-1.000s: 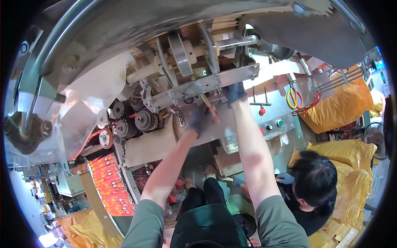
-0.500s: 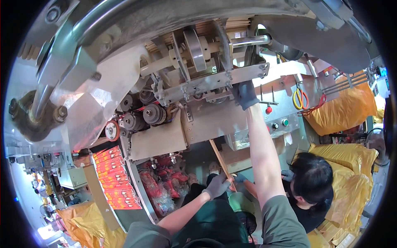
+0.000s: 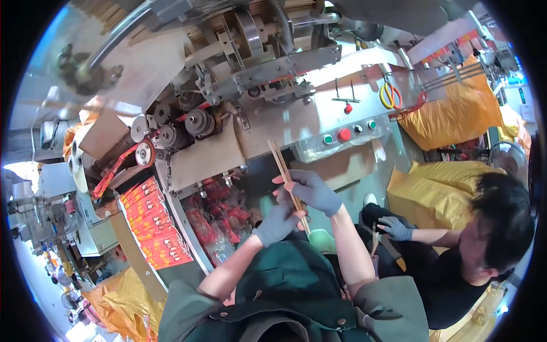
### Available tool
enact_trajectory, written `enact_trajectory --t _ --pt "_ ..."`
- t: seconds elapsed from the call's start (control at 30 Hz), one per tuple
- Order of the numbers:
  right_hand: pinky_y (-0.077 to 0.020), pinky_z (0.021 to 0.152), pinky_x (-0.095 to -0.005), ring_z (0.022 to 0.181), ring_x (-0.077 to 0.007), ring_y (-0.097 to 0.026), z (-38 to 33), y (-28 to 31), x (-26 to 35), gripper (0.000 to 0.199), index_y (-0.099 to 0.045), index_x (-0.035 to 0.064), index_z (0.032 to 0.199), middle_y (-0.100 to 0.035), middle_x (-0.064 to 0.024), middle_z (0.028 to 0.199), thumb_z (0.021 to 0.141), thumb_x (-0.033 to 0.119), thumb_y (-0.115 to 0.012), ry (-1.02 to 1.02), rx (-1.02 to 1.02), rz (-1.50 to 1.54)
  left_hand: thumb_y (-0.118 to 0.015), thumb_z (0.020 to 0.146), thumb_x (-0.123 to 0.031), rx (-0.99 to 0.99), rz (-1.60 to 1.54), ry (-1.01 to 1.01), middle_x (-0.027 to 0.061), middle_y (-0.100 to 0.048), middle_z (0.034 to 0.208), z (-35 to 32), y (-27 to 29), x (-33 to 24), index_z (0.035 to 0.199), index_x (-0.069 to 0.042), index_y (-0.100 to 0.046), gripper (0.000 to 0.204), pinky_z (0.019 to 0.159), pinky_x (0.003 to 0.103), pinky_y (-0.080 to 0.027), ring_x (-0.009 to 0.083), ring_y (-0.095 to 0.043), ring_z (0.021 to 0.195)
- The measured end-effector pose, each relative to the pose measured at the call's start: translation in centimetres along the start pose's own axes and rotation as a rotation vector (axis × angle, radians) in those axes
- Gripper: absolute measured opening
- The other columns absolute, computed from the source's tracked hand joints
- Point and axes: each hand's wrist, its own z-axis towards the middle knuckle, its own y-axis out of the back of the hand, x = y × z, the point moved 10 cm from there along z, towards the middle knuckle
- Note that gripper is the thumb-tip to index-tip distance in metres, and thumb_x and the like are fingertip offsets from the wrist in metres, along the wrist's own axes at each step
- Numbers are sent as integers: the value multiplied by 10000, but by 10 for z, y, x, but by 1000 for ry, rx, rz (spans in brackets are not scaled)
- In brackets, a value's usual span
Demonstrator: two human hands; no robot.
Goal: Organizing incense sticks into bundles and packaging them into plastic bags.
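In front of my lap, my left hand (image 3: 279,224) and my right hand (image 3: 313,192), both in grey gloves with bare fingertips, are closed round a few thin wooden chopsticks (image 3: 279,159). The chopsticks slant, upper ends pointing away from me toward the machine. My right hand grips higher up, my left lower down. Beneath their lower ends is a light green, rounded thing (image 3: 322,241), partly hidden by my right forearm. Ahead stands the metal machine (image 3: 268,71) with rollers and dark round discs (image 3: 199,123).
Red printed packets (image 3: 154,228) lie in a row at left, beside clear bags with red contents (image 3: 219,219). A button panel (image 3: 345,139) and scissors (image 3: 390,96) are ahead right. At right a co-worker (image 3: 456,256) sits near yellow sacks (image 3: 433,191).
My right hand has come down from the machine to the chopsticks beside my left hand. My view has shifted, and the co-worker's head and hand show farther right.
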Motion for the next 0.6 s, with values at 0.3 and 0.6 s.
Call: enact_trajectory --t 0.3,0.6 --pt "-469 751 -252 784 -119 -590 -56 -28 157 188 -545 5 1027 -634 -83 853 905 93 -433 449 -225 -258 -553 873 -151 -204 292 -179 100 -646 932 -51 22 -64 1110 -46 -563 259 729 269 -482 154 -624 796" --pt "-476 719 -387 746 -326 -589 -203 -195 498 200 -617 87 934 -613 -137 778 770 201 -624 1669 -1103 -1531 -567 872 -127 -306 161 -149 106 -634 1058 -156 88 -31 1160 -30 -531 306 848 275 -462 157 -597 987"
